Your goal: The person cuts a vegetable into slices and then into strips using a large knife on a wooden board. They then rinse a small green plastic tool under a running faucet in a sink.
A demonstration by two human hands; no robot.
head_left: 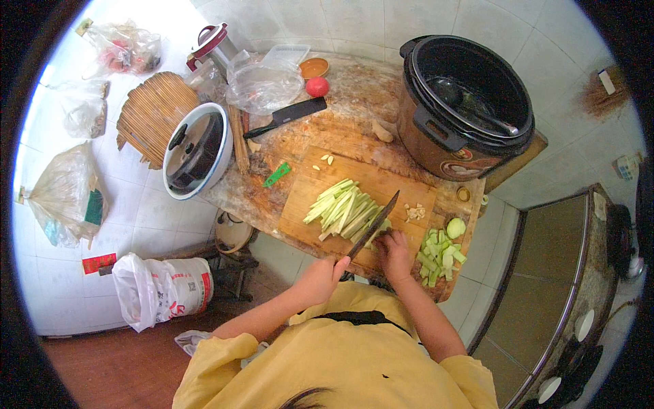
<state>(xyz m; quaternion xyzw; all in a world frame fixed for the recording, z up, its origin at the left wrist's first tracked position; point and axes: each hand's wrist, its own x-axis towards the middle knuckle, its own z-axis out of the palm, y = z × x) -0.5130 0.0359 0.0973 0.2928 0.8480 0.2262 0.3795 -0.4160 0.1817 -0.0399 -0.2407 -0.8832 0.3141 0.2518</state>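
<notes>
My left hand [322, 278] grips the handle of a kitchen knife [375, 223], its blade slanting up and to the right over the pale green vegetable strips. My right hand [395, 255] rests at the near right end of the strips, fingers bent down against a piece partly hidden beneath them. Most of the cut strips [343, 208] lie in a fanned pile on the wooden cutting board [303, 198], left of the blade. Chopped garlic [414, 212] sits to the right, whole cloves [328, 159] at the far left. Green peel pieces [439, 255] are heaped beside the board.
A large black pot [436, 129] with a ladle inside stands at the back right. A cleaver [289, 116], a green peeler [277, 175], a red tomato [317, 86] and plastic bags [262, 85] lie farther back. A lidded basin [197, 150] is at the left table edge.
</notes>
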